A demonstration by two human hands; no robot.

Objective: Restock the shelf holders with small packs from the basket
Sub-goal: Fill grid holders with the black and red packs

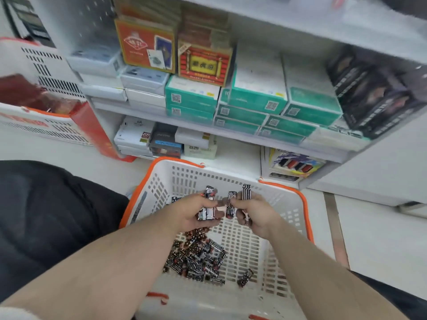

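White shop shelving (231,132) stacked with boxed goods faces a person crouched over a white basket (307,218) with an orange rim, set on the pale floor. Both hands are raised over the basket: the left hand (193,214) has its fingers curled round a small bundle of black-and-white patterned packs (209,204), and the right hand (254,214) pinches two more, standing upright between fingers and thumb. A loose heap of the same small packs (196,259) lies on the basket floor under the left forearm, with one stray pack (246,277) apart to the right.

The packs look light, stiff and glossy, so likely slippery in a bunch; gripping them across their long sides, a few at a time, seems the safest hold.

Teal cartons (256,100), playing-card boxes (145,46) and dark boxes (374,98) crowd the shelves, leaving little room. A second basket (34,121) with a red carton (92,128) stands to the left. Which holder is to be filled cannot be told.
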